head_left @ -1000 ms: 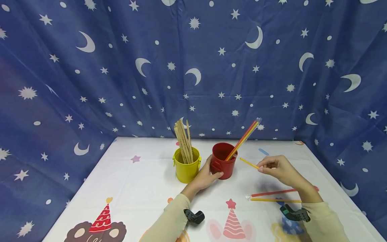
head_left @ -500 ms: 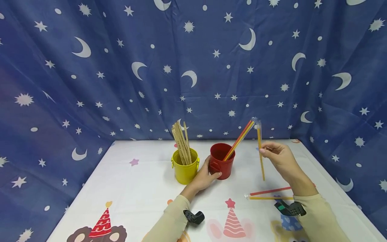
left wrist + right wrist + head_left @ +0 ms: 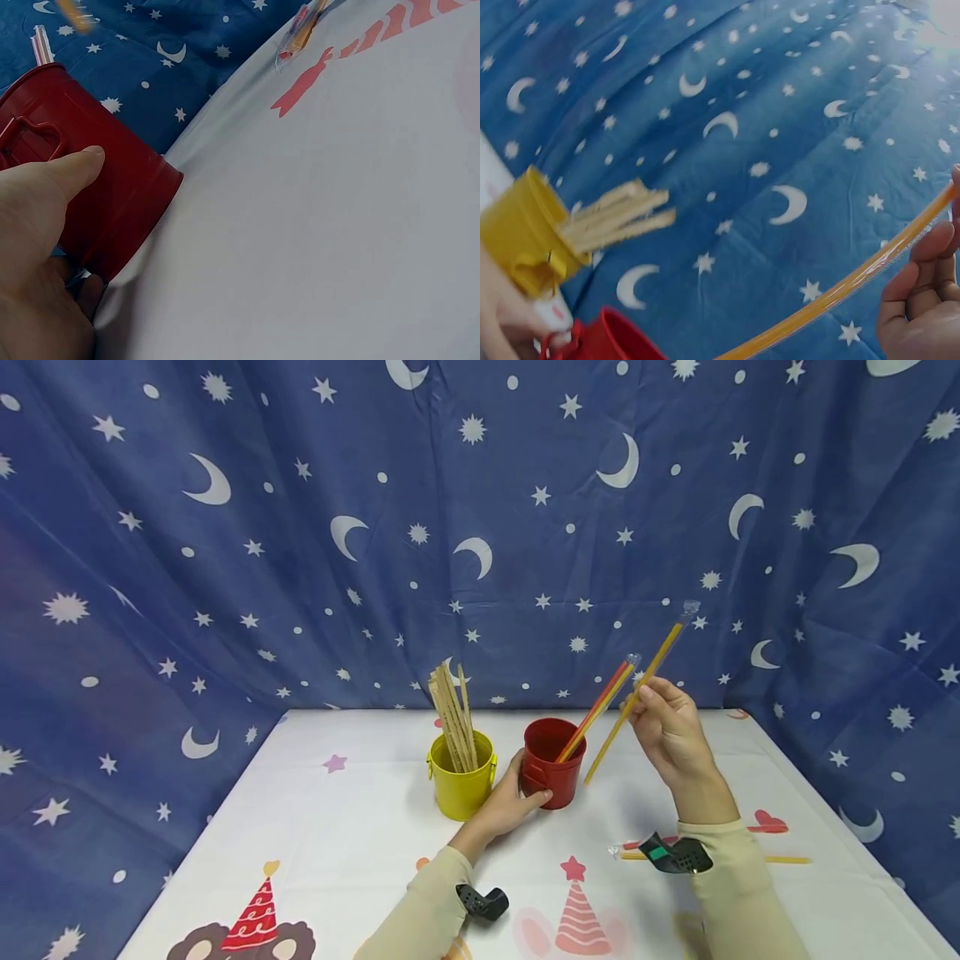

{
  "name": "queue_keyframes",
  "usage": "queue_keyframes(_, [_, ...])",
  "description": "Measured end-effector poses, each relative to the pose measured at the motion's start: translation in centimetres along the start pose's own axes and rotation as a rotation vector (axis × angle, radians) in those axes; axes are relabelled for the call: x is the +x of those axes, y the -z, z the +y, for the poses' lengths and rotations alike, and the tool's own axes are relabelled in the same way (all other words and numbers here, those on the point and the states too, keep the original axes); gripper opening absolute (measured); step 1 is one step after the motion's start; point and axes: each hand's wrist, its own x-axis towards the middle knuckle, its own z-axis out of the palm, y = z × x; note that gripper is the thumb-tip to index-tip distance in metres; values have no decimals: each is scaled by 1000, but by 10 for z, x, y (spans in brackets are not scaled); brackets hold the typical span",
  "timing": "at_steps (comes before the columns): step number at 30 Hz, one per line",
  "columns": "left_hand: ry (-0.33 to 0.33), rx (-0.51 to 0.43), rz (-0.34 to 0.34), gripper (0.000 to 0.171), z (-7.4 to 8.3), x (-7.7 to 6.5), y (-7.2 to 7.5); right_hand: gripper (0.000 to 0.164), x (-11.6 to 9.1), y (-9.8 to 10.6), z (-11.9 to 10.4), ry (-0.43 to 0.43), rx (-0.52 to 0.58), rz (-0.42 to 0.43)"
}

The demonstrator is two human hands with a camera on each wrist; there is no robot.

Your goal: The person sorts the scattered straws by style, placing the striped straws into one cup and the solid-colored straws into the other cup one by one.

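Note:
My left hand (image 3: 506, 806) grips the side of a small red metal bucket (image 3: 553, 787), its thumb across the front near the folded handle. A red straw and a yellow straw (image 3: 598, 713) in clear wrap lean out of that bucket to the right. Between thumb and fingers, my right hand (image 3: 671, 735) pinches another yellow straw (image 3: 663, 650) in clear plastic. This straw slants, top to the upper right, its lower end just right of the bucket. In the right wrist view the held straw (image 3: 832, 296) crosses the lower right.
Left of the red bucket stands a yellow bucket (image 3: 461, 793) with several thin wooden sticks (image 3: 454, 720). On the white printed tablecloth (image 3: 337, 827), a wrapped yellow straw (image 3: 787, 860) and a red one lie partly behind my right forearm. A blue star-and-moon curtain (image 3: 420, 610) hangs behind.
My right hand has lifted the yellow straw and turned it from nearly flat, through upright, to a slant with its wrapped top at upper right. My left hand stays on the red bucket.

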Motion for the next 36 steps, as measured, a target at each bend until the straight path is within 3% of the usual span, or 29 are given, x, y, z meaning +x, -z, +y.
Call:
queue_keyframes(7, [-8,6,2,85,-1,1,0,34,5,1,4,9,138,-32])
queue_keyframes(14, [-7,10,-5,85,-1,1,0,27,6,11,-1,-6,282,14])
queue_keyframes(19, [-1,14,-6,86,-1,2,0,26,7,14,2,-8,306,23])
queue_keyframes(27, [-4,1,-5,86,-1,1,-1,26,11,22,18,-32,226,109])
queue_keyframes(36, [-3,-2,-9,86,0,1,0,24,14,38,35,-190,2,122])
